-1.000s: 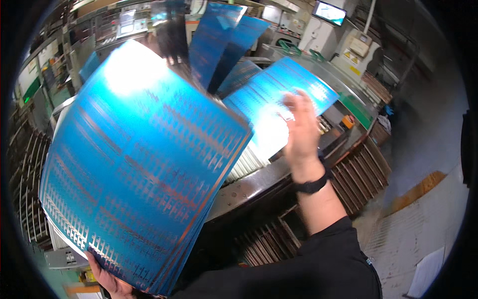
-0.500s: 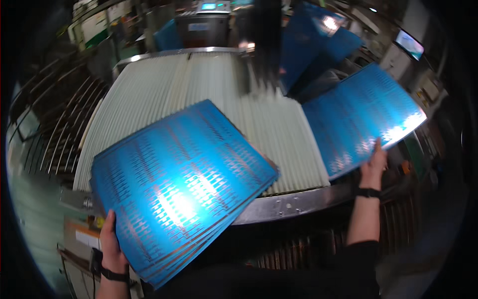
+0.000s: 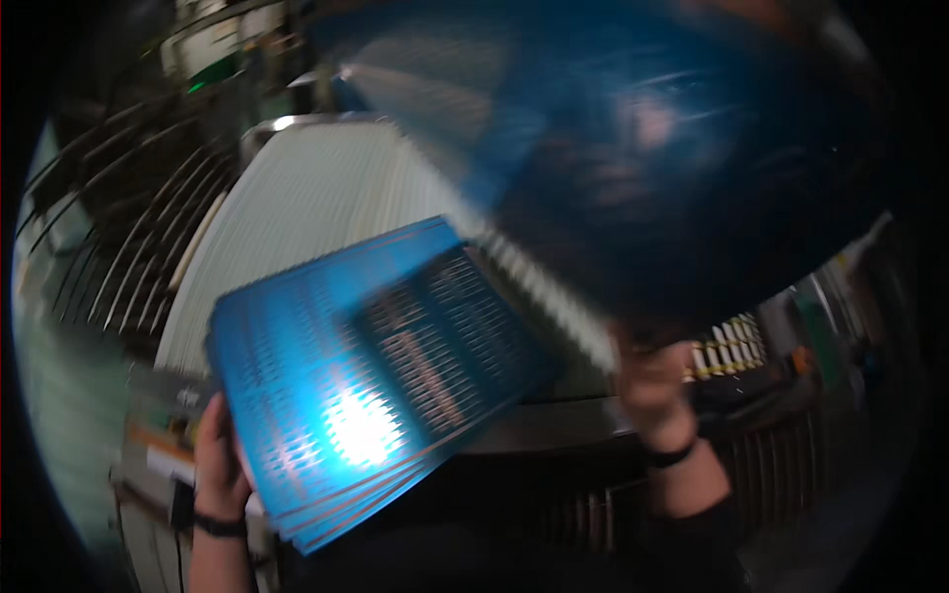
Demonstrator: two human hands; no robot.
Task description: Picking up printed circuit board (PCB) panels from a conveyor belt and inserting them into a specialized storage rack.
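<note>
My left hand (image 3: pixel 217 455) is wrapped round the near left corner of a stack of blue circuit board panels (image 3: pixel 287 385). The stack is slightly fanned along its near edge, and copper-toned line patterns show on the top panel. My right hand (image 3: pixel 657 390) grips the lower edge of a single blue panel (image 3: pixel 682 208), raised and tilted above the stack's right side. This panel is blurred by motion and shades part of the stack. Its far edge runs out of the upper part of the view.
A pale ribbed roller bed (image 3: pixel 306 208) lies beyond the stack, framed by a metal rail (image 3: pixel 514 427) at its near side. Curved metal rack bars (image 3: pixel 138 247) stand at the left. Pale yellow rollers or rods (image 3: pixel 732 348) show at the right, behind my right hand.
My right hand has swung left and lifted its panel from low over the bed's right side to a raised tilt. The stack in my left hand has shifted slightly right.
</note>
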